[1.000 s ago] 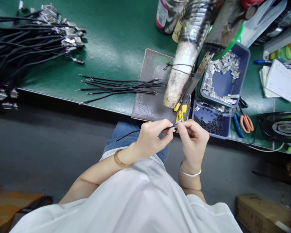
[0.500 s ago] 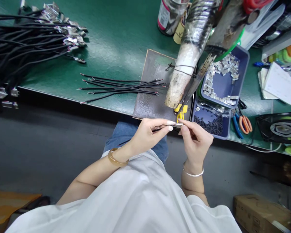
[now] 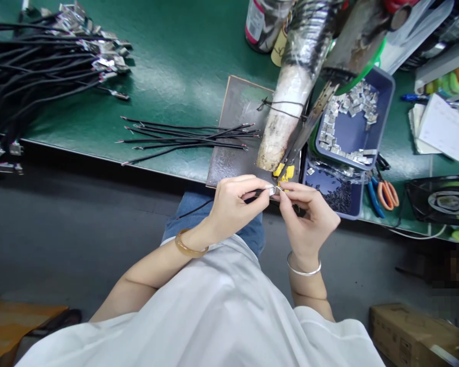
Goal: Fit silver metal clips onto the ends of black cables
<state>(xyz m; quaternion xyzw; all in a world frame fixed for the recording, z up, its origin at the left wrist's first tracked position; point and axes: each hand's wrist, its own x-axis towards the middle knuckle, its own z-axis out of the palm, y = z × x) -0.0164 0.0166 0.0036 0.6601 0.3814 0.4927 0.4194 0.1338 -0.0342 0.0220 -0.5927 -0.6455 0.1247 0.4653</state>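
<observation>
At the table's front edge my left hand (image 3: 239, 201) is closed in a pinch on a black cable (image 3: 197, 209), whose loose end hangs over my lap. A small silver metal connector (image 3: 276, 189) sits at the cable's tip, between the fingertips of both hands. My right hand (image 3: 309, 211) pinches this connector from the right; its exact shape is partly hidden. Just beyond the fingertips are a yellow holder (image 3: 288, 171) and the lower end of a dark metal arm (image 3: 308, 127). Several cut black cables (image 3: 183, 133) lie to the left, partly on a dark board (image 3: 229, 163).
A taped duct (image 3: 283, 112) slants down over the board. Right of it are a bin of silver metal shells (image 3: 386, 109), a bin of small black parts (image 3: 336, 196) and orange-handled pliers (image 3: 388, 194). Bundled cables with metal ends (image 3: 61, 61) lie far left.
Both hands have risen slightly towards the board. The connector has turned between the fingertips, and more of the cable's loose end shows over my lap.
</observation>
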